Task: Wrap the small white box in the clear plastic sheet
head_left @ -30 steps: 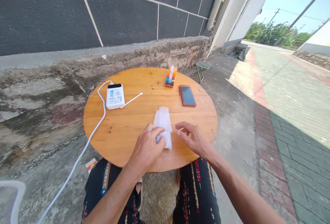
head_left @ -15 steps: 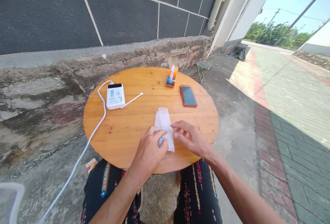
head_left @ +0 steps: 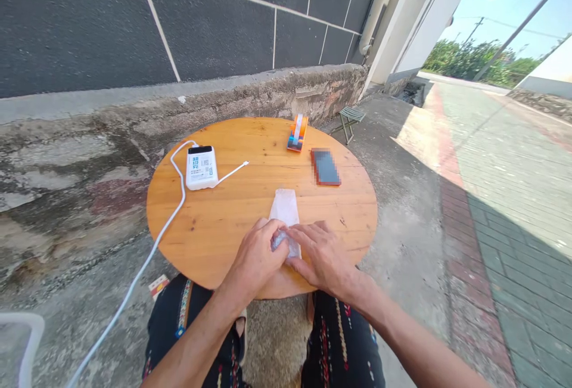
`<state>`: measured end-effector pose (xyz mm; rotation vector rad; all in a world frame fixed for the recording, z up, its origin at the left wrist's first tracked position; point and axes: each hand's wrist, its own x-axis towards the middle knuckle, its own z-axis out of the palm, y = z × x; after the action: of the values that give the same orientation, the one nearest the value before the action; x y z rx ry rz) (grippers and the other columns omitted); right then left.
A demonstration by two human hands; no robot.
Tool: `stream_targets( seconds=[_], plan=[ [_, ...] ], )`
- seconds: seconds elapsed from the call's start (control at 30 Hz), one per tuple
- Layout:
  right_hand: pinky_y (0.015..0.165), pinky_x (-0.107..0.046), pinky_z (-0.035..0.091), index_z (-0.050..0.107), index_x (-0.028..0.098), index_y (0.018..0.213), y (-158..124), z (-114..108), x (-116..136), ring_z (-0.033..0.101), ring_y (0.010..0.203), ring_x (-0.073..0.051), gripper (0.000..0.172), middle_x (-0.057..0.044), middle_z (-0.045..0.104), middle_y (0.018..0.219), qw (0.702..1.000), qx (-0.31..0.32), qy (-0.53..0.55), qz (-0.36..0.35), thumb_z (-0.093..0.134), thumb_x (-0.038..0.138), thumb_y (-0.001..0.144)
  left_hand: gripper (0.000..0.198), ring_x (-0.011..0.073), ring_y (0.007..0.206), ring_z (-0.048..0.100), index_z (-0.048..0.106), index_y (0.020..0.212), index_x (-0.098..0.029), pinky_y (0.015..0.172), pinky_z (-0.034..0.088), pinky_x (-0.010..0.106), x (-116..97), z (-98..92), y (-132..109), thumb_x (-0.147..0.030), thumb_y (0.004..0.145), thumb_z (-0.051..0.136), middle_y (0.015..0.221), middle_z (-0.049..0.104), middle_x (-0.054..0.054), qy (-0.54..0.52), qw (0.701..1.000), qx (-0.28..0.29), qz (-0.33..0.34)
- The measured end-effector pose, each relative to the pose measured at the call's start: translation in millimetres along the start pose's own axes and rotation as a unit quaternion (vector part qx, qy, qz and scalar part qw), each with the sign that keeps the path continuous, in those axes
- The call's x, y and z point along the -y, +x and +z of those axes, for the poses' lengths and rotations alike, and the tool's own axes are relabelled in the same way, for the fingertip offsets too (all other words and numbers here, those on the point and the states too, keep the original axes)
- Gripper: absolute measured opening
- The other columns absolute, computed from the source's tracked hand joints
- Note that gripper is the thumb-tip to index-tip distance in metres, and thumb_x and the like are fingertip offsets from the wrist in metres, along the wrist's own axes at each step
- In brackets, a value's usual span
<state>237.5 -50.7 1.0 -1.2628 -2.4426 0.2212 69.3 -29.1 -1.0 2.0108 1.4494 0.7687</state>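
Observation:
A strip of whitish, see-through wrap [head_left: 285, 204], which looks like bubble wrap, lies lengthwise on the round wooden table [head_left: 232, 209]. At its near end is a small wrapped bundle [head_left: 288, 246]; what is inside cannot be made out. My left hand [head_left: 255, 252] curls round the bundle from the left, thumb and fingers closed on it. From the right, my right hand [head_left: 325, 257] rests its bent fingers over the same bundle, its fingertips close to those of my left hand. Both hands partly hide the bundle.
Toward the back right are an orange tape dispenser [head_left: 297, 133] and a phone [head_left: 326, 166] with a reddish edge. At left sits a white power bank [head_left: 201, 168] with a short cable; a long white cable [head_left: 154, 245] runs off the table. A folding stool [head_left: 351, 120] stands beyond.
My right hand has moved left and closed onto the bundle, where before it hovered open beside the wrap. My left hand keeps its hold.

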Motion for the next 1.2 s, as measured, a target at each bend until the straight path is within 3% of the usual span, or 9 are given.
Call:
stream_targets(
  seconds=[0.2,0.33,0.43,0.53,0.67,0.83,1.0,1.1,1.2],
  plan=[
    [0.086,-0.04,0.038,0.058,0.016,0.113,3.5,-1.7,-2.7,0.06,0.094,-0.026,0.032,-0.012,0.066,0.105,0.999,0.002,-0.03,-0.019,0.06,0.034,0.086,0.027,0.0143,0.076,0.058,0.064,0.104,-0.017,0.069,0.047,0.025,12.9,-15.1,2.5,-0.024,0.081,0.052,0.085,0.063,0.002,-0.084,0.995,0.035,0.03],
    [0.086,-0.039,0.038,0.06,0.015,0.112,7.3,-7.0,-6.9,0.061,0.093,-0.025,0.031,-0.012,0.068,0.101,0.999,0.017,-0.019,-0.029,0.057,0.035,0.088,0.03,0.0155,0.09,0.06,0.065,0.108,-0.018,0.081,0.048,0.027,25.3,-19.4,-1.1,-0.021,0.087,0.044,0.104,0.063,0.006,-0.098,0.992,0.006,0.075],
    [0.086,-0.038,0.039,0.062,0.017,0.112,12.1,-10.7,-12.2,0.063,0.094,-0.024,0.033,-0.011,0.07,0.1,0.999,0.028,0.004,-0.031,0.06,0.036,0.086,0.033,0.0178,0.108,0.057,0.065,0.11,-0.019,0.093,0.045,0.03,30.8,-17.1,-3.5,-0.017,0.087,0.042,0.122,0.058,0.008,-0.098,0.99,0.013,0.104],
    [0.085,-0.037,0.041,0.065,0.019,0.11,20.1,-15.2,-19.8,0.064,0.092,-0.024,0.034,-0.008,0.071,0.1,0.998,0.048,0.037,-0.02,0.064,0.037,0.081,0.034,0.0178,0.113,0.055,0.065,0.111,-0.018,0.098,0.042,0.03,31.3,-14.5,-3.1,-0.015,0.087,0.042,0.122,0.059,0.008,-0.106,0.986,0.03,0.122],
    [0.079,-0.031,0.046,0.068,0.019,0.107,35.4,-23.4,-30.1,0.065,0.085,-0.021,0.032,-0.004,0.072,0.097,0.983,0.122,0.133,0.015,0.065,0.036,0.08,0.032,0.0164,0.101,0.06,0.066,0.108,-0.018,0.089,0.047,0.027,29.6,-13.7,1.8,-0.015,0.088,0.042,0.108,0.066,0.006,-0.127,0.986,0.043,0.101],
    [0.074,-0.027,0.048,0.07,0.02,0.102,54.0,-28.6,-41.3,0.064,0.084,-0.018,0.024,0.0,0.071,0.095,0.938,0.228,0.259,0.029,0.059,0.033,0.086,0.033,0.0159,0.094,0.061,0.069,0.104,-0.018,0.086,0.047,0.027,34.3,-11.5,9.2,-0.016,0.089,0.04,0.102,0.068,0.006,-0.168,0.982,0.053,0.07],
    [0.071,-0.026,0.047,0.069,0.019,0.094,64.2,-22.9,-51.8,0.06,0.083,-0.016,0.02,-0.003,0.066,0.096,0.953,0.214,0.214,-0.02,0.058,0.034,0.087,0.04,0.0159,0.089,0.061,0.058,0.122,-0.017,0.077,0.049,0.026,42.3,-12.6,6.3,-0.016,0.083,0.046,0.1,0.066,0.005,-0.242,0.967,0.082,0.005],
    [0.07,-0.027,0.046,0.068,0.018,0.091,66.2,-22.4,-52.0,0.059,0.08,-0.016,0.021,-0.003,0.066,0.092,0.958,0.222,0.178,-0.043,0.054,0.034,0.09,0.046,0.0138,0.079,0.059,0.054,0.125,-0.017,0.069,0.049,0.024,42.5,-15.6,3.3,-0.019,0.079,0.053,0.095,0.063,0.004,-0.247,0.963,0.108,0.018],
    [0.071,-0.029,0.045,0.065,0.018,0.102,62.0,-26.9,-41.6,0.06,0.079,-0.017,0.023,-0.005,0.067,0.094,0.97,0.207,0.126,-0.026,0.051,0.033,0.092,0.039,0.0123,0.077,0.056,0.059,0.118,-0.016,0.069,0.047,0.023,39.5,-15.9,3.3,-0.021,0.079,0.056,0.098,0.062,0.004,-0.202,0.974,0.095,0.035]
  ],
)
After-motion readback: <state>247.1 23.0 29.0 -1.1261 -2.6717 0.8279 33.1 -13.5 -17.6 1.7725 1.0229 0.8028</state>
